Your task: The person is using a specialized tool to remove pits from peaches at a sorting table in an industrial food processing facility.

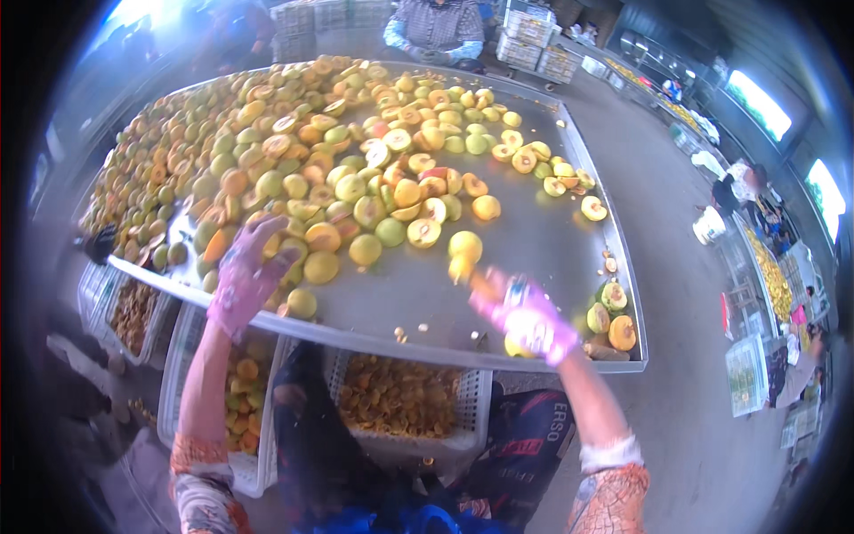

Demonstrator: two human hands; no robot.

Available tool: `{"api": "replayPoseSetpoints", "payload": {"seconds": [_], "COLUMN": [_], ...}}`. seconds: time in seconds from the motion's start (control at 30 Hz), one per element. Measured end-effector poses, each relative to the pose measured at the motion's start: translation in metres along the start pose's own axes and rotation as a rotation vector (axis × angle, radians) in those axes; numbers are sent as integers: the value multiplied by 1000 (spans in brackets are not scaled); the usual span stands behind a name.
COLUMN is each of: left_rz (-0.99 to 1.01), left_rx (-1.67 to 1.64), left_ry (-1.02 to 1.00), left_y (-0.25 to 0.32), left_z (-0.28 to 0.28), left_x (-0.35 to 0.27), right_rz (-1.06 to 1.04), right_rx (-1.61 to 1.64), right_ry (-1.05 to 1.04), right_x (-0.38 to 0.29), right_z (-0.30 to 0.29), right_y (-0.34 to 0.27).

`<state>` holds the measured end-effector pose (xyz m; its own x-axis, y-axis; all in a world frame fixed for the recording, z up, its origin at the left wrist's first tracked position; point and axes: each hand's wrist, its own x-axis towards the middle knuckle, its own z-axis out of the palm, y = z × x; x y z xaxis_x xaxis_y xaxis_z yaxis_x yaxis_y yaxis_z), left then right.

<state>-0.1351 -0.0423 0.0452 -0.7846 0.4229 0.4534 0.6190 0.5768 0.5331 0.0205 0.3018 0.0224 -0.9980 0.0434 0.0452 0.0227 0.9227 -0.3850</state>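
Observation:
A metal-rimmed sorting table (373,344) carries a heap of halved yellow-green stone fruit (267,167), likely peaches, some with stones showing. My left hand (247,277), in a pink glove, reaches over the near rim at the heap's edge, fingers spread on or just above the fruit. On the bare metal to the right is my right hand (527,317), also pink-gloved and blurred. Its fingertips are by a small orange piece, close to two yellow fruits (465,250); whether it grips the piece is unclear. Several halves (620,332) lie in the near right corner.
Below the rim stand a white crate of brownish pieces (474,407), a crate of fruit (267,427) and another crate (100,294) at left. A person (437,33) sits across the table. Beyond the aisle at right are more tables (754,280) and people.

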Motion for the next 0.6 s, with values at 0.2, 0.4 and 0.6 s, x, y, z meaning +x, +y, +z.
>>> {"api": "replayPoseSetpoints", "payload": {"seconds": [0.2, 0.4, 0.6], "left_rz": [-165, -117, -111], "left_rx": [167, 32, 167], "left_ry": [-330, -409, -590], "left_y": [-78, -76, -61], "left_z": [84, 144, 179], "left_x": [144, 207, 224], "right_rz": [494, 428, 105], "right_rx": [241, 382, 309], "right_ry": [174, 203, 88], "right_x": [136, 251, 280], "right_z": [-13, 23, 48], "right_y": [155, 143, 103]}}
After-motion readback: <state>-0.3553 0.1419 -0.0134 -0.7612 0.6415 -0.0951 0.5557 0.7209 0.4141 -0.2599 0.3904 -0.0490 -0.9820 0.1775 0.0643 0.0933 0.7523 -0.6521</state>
